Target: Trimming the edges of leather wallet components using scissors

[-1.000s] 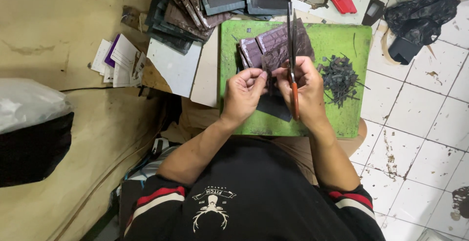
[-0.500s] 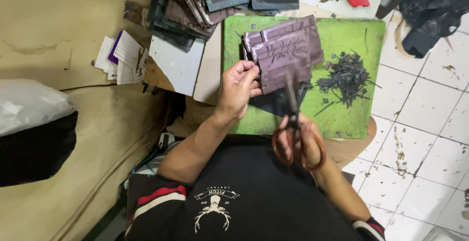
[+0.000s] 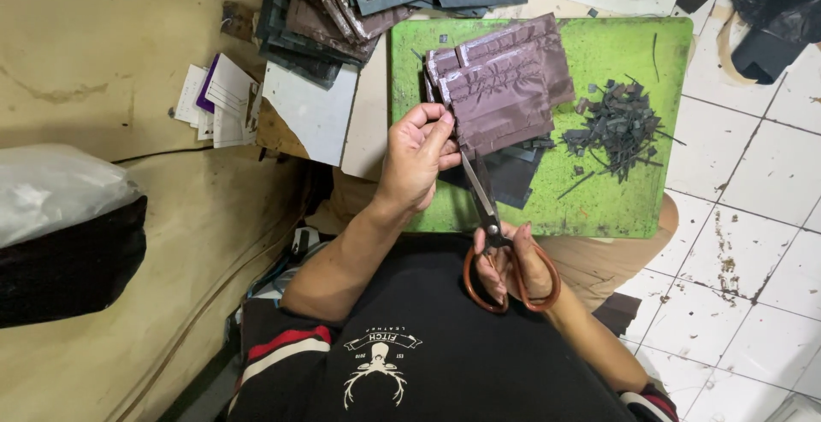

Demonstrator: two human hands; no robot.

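Note:
My left hand (image 3: 419, 153) pinches the left edge of a dark purple-brown leather piece (image 3: 505, 93) held over the green cutting mat (image 3: 599, 191). My right hand (image 3: 513, 264) grips orange-handled scissors (image 3: 492, 234), fingers through the loops. The blades point up and reach the lower edge of the leather piece, just beside my left fingers. More dark flat pieces (image 3: 513, 178) lie on the mat beneath the held piece.
A heap of dark offcuts (image 3: 620, 123) sits on the mat's right side. Stacked dark leather panels (image 3: 342, 3) lie behind the mat, with white and purple cards (image 3: 218, 97) to the left. White floor tiles (image 3: 753, 217) are on the right; a black bag (image 3: 774, 11) is at top right.
My right hand drew the scissors down from over the mat toward my body, then brought the blade tips to the leather's lower edge. My left hand kept holding the leather.

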